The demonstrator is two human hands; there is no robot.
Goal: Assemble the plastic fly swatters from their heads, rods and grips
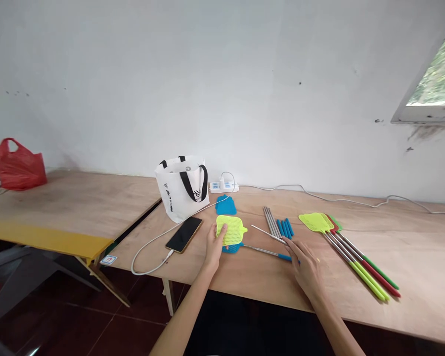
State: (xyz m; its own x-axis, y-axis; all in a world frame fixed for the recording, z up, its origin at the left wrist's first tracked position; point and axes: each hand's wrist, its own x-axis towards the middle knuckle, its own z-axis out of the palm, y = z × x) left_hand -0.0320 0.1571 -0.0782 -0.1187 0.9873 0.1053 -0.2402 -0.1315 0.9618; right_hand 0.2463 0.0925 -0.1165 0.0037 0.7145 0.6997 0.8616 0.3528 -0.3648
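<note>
Near the front edge of the tabletop (257,279), the left hand (212,245) pinches a yellow-green fly-swatter head (230,228) and the right hand (304,261) grips a metal rod (267,233), its tip best kept level with the head's stub (245,230).

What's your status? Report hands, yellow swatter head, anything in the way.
Left hand gripping yellow swatter head. Right hand holding metal rod, tip near the head's stub, not joined. Blue swatter lying on table below; nothing visible between tip and stub.

Free tabletop (411,242) right of swatter row (356,254); phone (184,235) and bag (183,198) as leftward obstacles
</note>
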